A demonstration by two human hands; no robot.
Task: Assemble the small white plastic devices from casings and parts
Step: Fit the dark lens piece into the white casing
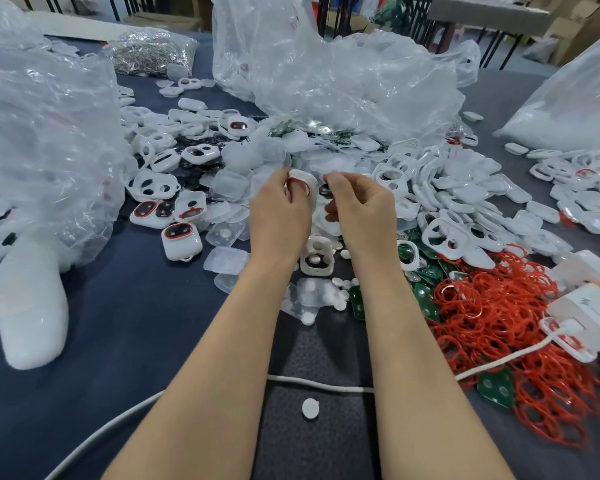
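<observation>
My left hand (280,210) grips a small white casing (305,187) with a red ring on it, held above the table's middle. My right hand (358,199) is just to its right, fingers curled and pinching a small part that I cannot make out. Below the hands lies an open white casing (317,258) with a round disc inside. Small white discs (340,292) are scattered near it. Green circuit boards (426,275) and a heap of red rings (492,317) lie to the right. Assembled white devices (181,240) with red rings sit at the left.
Big clear plastic bags (42,140) stand left, centre back and far right. A heap of white casings (465,192) spreads right of the hands. A bag of metal parts (153,51) sits at the back. A white cable (319,384) crosses the near table; a white box (582,306) sits right.
</observation>
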